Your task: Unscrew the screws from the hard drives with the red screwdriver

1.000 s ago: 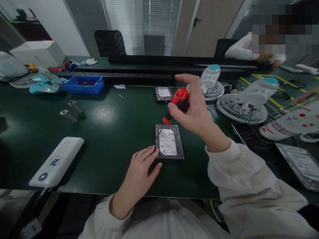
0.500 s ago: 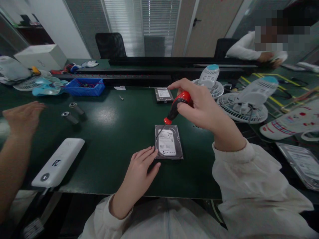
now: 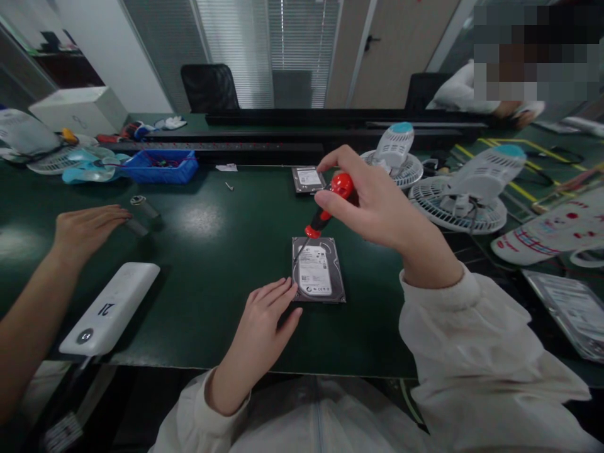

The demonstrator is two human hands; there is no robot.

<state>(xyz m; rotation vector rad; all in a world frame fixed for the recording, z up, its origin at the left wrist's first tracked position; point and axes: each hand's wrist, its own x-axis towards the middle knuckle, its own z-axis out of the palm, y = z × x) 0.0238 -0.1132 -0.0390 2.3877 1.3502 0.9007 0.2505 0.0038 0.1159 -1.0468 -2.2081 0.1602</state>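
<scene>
A hard drive [image 3: 317, 270] with a white label lies flat on the dark green table [image 3: 198, 314]. My left hand [image 3: 267, 318] rests at its lower left edge, fingertips touching it, fingers apart. Above the drive my right hand [image 3: 372, 201] holds a red and black screwdriver [image 3: 325, 209] at a slant. The screwdriver's tip meets the drive near its left edge. Behind it lies a second hard drive [image 3: 307, 180], close to my right fingertips.
Another person's hand [image 3: 92, 229] reaches over metal cylinders [image 3: 144, 206] at left, near a white power bank [image 3: 111, 308]. A blue bin [image 3: 161, 166] stands behind. At right are fans [image 3: 462, 201], a white cup [image 3: 547, 229] and another drive [image 3: 566, 308].
My right thumb has lifted off the screwdriver's side and my fingers have shifted around its handle. The other person's hand has moved right to the cylinders. My left hand is nearly still.
</scene>
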